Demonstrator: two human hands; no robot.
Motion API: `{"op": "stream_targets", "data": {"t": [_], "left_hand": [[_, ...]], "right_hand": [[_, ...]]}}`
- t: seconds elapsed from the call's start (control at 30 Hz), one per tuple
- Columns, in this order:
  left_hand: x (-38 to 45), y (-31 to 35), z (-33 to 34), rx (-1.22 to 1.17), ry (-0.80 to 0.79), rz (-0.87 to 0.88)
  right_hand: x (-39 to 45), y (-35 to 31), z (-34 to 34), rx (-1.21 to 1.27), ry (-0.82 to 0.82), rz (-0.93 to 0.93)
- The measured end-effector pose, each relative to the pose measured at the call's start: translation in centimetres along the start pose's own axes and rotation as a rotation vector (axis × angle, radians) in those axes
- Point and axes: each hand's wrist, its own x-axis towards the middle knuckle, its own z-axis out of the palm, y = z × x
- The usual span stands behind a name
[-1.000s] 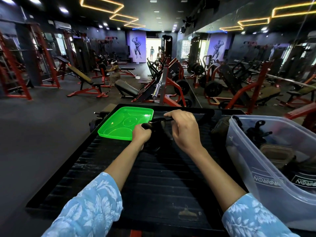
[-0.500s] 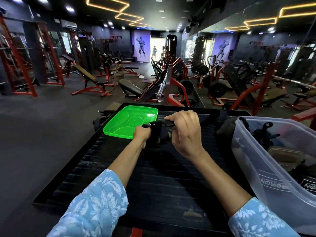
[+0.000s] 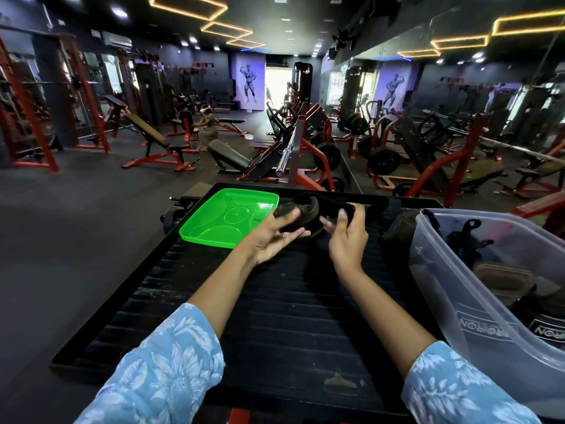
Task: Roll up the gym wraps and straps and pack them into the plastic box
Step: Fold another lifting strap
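A dark, partly rolled gym wrap (image 3: 307,209) is lifted just above the black ribbed platform (image 3: 275,316). My left hand (image 3: 272,237) holds its rolled brownish end between thumb and fingers, palm turned up. My right hand (image 3: 348,237) grips the wrap's black strap end, fingers curled over it. The clear plastic box (image 3: 452,301) stands tilted at the right. Inside it lie black straps (image 3: 467,240), a brown rolled wrap (image 3: 501,280) and a black labelled wrap (image 3: 547,332).
A green plastic lid (image 3: 226,218) lies upside down at the platform's far left corner. Another dark brownish wrap (image 3: 397,231) sits on the platform beside the box. Red gym machines and benches fill the room beyond; a person (image 3: 208,130) sits far off.
Both hands have lifted the wrap off the platform. My left hand turned palm up under the roll, and my right hand shifted to the right onto the strap end.
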Motion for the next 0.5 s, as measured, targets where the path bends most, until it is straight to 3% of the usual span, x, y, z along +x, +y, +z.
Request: {"op": "stream_targets", "data": {"t": [0.07, 0.17, 0.3, 0.4, 0.5], "left_hand": [[0.6, -1.0, -0.6, 0.287, 0.028, 0.120], [1.1, -1.5, -1.2, 0.564, 0.217, 0.257], [1.7, -1.3, -2.3, 0.522, 0.389, 0.257], [1.8, -1.2, -2.2, 0.385, 0.337, 0.129], [1.9, -1.3, -2.1, 0.330, 0.295, 0.051]], "right_hand": [[0.5, 0.0, -0.1, 0.038, 0.034, 0.117], [0.9, -0.1, -0.3, 0.096, 0.005, 0.183], [1.3, -0.7, -0.7, 0.023, -0.017, 0.140], [2.1, -0.5, -1.5, -0.153, 0.014, 0.084], [3.0, 0.2, -2.3, -0.260, 0.075, 0.142]]}}
